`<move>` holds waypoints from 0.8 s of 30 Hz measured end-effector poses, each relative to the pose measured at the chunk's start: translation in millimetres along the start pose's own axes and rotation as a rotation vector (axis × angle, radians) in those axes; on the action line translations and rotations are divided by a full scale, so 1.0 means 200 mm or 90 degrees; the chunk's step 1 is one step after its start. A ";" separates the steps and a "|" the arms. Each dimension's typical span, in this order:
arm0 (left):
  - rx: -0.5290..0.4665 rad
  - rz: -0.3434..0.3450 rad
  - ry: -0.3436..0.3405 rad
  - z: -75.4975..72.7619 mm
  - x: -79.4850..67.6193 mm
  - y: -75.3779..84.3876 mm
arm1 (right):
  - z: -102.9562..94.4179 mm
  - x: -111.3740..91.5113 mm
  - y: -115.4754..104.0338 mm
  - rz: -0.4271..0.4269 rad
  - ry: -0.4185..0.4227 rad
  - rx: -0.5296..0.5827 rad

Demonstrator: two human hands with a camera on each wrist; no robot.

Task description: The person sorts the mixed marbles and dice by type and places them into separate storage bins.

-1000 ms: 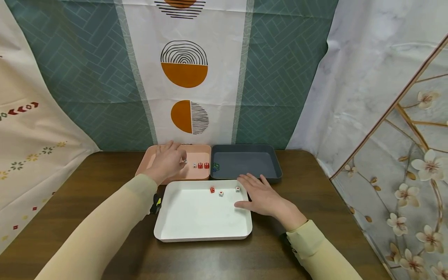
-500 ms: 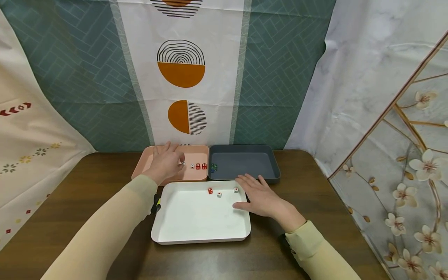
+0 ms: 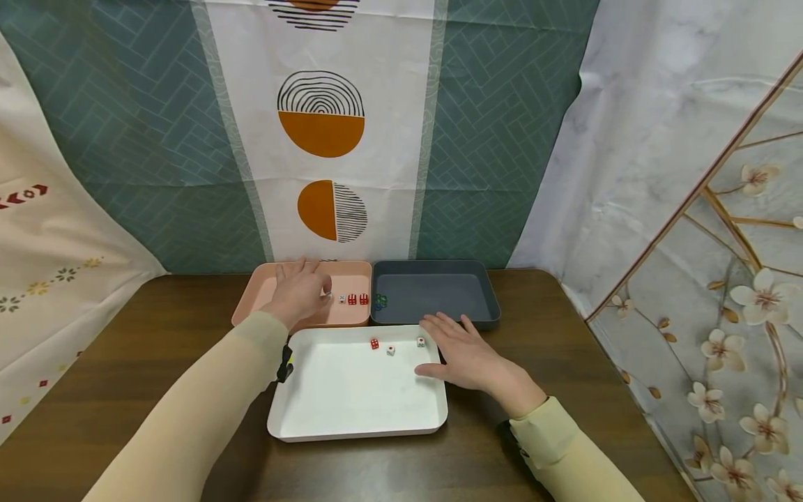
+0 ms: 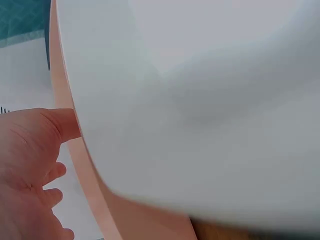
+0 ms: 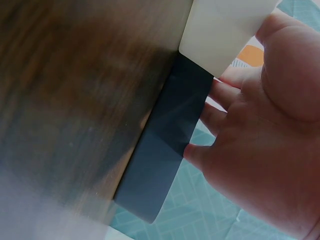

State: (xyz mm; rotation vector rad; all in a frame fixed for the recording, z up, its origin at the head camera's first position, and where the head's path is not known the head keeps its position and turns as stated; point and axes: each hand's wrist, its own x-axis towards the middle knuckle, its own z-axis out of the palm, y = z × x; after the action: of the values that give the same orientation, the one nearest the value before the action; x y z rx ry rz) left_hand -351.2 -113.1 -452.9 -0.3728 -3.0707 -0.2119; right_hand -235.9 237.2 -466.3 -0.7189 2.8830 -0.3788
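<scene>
My left hand (image 3: pixel 300 293) is over the pink tray (image 3: pixel 251 293), thumb and forefinger pinching a small white die (image 3: pixel 328 295), mostly covered by the fingertips. Right of it in that tray stand a white die (image 3: pixel 341 299) and two red dice, the nearer one (image 3: pixel 352 300) beside the other (image 3: pixel 364 299). My right hand (image 3: pixel 467 355) lies with fingers extended over the right rim of the white tray (image 3: pixel 351 404). By its fingertips sits a white die (image 3: pixel 421 341). Another white die (image 3: pixel 391 351) and a red die (image 3: pixel 374 344) lie farther left.
A dark grey tray (image 3: pixel 439 286) adjoins the pink one on the right. Small green and blue pieces (image 3: pixel 380 301) lie at its left end, too small to identify. Everything stands on a brown wooden table (image 3: pixel 150 328), with a patterned cloth (image 3: pixel 495 139) hanging behind.
My left hand has lowered the pinched white die slightly, closer to the row in the pink tray. The right hand keeps its place, and the whole view has shifted a little.
</scene>
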 end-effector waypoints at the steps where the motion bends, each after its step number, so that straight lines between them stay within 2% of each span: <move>1: 0.002 -0.002 -0.001 0.00 0.00 0.00 | 0.00 0.00 0.00 0.000 0.000 0.001; 8: 0.013 -0.018 -0.025 0.01 0.00 0.03 | 0.01 0.01 0.00 -0.001 -0.002 -0.003; 24: 0.036 -0.020 -0.036 0.02 0.02 0.03 | 0.00 0.00 0.01 -0.001 -0.003 -0.003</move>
State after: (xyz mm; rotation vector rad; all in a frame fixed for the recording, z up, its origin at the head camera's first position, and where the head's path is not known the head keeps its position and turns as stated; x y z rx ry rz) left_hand -354.3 -105.6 -456.3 -0.3327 -3.1321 -0.1162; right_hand -236.8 237.8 -466.9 -0.7217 2.8807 -0.3697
